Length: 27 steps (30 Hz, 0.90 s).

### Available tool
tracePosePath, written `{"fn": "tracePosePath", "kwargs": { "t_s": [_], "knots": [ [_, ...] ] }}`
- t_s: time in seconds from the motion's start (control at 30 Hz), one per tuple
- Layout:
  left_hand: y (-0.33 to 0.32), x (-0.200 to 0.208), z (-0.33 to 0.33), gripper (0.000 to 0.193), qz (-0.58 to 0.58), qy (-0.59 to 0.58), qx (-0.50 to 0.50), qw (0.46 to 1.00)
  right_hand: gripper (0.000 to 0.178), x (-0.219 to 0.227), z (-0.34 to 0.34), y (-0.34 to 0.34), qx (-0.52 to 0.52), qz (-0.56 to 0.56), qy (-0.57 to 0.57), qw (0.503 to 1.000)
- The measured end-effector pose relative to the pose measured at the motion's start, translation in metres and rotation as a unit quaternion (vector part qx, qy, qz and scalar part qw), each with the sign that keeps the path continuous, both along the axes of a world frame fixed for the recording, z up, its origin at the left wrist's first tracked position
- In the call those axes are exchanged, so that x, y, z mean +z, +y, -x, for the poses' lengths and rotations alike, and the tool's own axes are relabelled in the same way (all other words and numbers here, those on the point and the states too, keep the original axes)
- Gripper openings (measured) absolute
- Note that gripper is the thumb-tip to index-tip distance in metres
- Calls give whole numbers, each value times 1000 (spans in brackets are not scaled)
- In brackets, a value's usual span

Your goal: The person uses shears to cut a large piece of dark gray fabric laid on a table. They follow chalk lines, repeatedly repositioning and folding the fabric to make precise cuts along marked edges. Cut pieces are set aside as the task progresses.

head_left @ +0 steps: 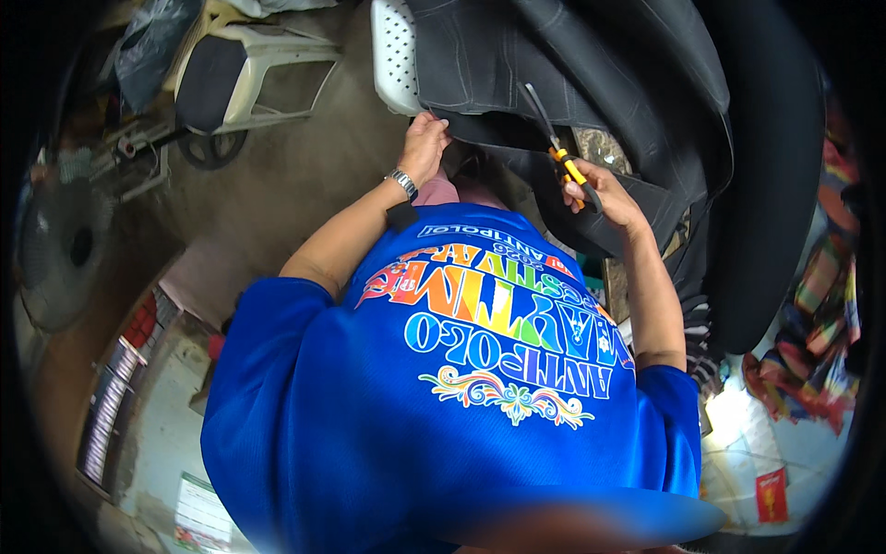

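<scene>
A large piece of black, leather-like upholstery material (591,51) with light stitching spreads in front of me at the top. My left hand (426,143) is closed, its fingers pinching the near left edge of this material. To the right, my right hand (600,192) grips scissors (565,166) with yellow and black handles. Their blades point up and away, close over the material, and look slightly apart. A dark strip of the material runs between the two hands. Whether the blades touch it, I cannot tell.
A white perforated plastic seat (397,55) stands beyond my left hand. Farther left are a cream chair with a black pad (212,83) and a standing fan (69,235). Colourful cloth (803,360) lies at the right, with a red packet (771,496) on the tiles.
</scene>
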<state>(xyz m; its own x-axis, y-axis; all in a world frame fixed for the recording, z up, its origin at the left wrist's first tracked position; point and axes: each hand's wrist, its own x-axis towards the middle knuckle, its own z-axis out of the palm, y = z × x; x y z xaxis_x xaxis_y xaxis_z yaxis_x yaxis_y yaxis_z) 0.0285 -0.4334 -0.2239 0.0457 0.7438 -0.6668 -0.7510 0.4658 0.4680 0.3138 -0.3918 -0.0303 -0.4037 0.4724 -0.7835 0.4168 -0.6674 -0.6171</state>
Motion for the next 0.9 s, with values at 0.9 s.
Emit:
{"fn": "tracePosePath", "kwargs": {
  "t_s": [0.9],
  "knots": [
    [-40,94,12,16,-198,411,148,877,56,-17,37,57,290,103,68,949]
  ]
}}
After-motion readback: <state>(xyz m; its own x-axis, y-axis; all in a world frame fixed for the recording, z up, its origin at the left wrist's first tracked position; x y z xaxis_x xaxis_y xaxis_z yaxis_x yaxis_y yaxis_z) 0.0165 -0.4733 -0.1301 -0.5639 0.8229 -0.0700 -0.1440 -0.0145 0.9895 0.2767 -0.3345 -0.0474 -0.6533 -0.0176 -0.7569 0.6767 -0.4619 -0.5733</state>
